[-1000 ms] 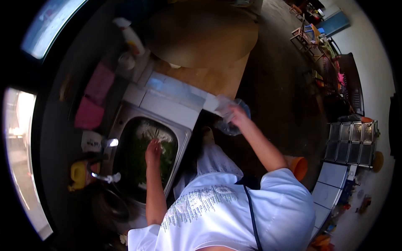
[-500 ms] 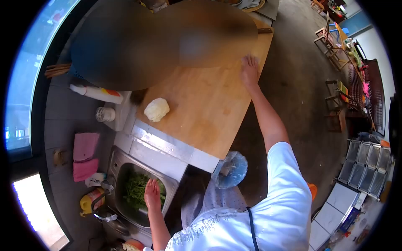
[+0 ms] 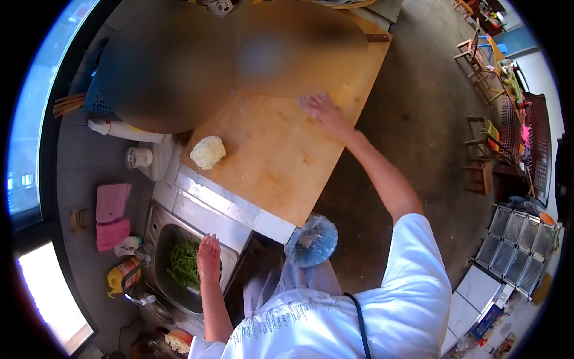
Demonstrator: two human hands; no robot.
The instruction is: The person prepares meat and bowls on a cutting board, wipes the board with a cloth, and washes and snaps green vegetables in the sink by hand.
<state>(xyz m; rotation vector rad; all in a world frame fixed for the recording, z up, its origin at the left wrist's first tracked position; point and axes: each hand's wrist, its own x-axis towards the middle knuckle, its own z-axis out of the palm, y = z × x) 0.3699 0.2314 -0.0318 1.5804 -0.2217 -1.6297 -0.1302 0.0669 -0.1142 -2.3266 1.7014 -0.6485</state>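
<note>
Here, left hand (image 3: 209,261) near greens (image 3: 182,263); right hand (image 3: 327,116) over board (image 3: 275,164).

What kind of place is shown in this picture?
Probably a kitchen, perhaps in a home: a metal sink holds leafy greens, and a large wooden board lies nearby.

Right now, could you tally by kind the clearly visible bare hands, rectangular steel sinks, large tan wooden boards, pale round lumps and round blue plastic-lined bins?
Bare left hand and bare right hand: 2
Rectangular steel sink: 1
Large tan wooden board: 1
Pale round lump: 1
Round blue plastic-lined bin: 1
Total: 6
</note>
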